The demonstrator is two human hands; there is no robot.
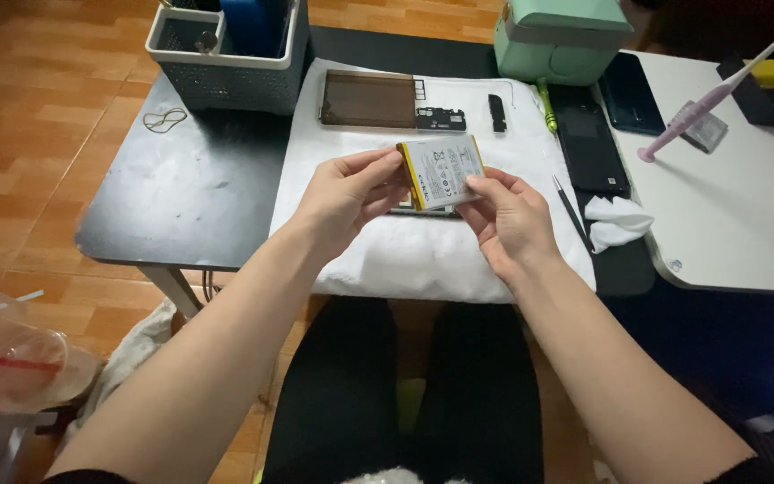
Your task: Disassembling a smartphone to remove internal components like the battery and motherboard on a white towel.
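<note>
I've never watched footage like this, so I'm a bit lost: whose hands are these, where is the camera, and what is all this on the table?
The single picture comes from a camera worn on a person's head, looking down at their own bare hands. The left hand and right hand together hold a flat white rectangular battery with yellow edges above a white cloth on a dark table. Behind it lie a brown rectangular phone panel, a grey basket and a green box.

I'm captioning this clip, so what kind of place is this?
Probably a home phone-repair bench: both hands hold a flat white battery with yellow edges over a white cloth, beside a stripped phone frame and a black phone.
</note>
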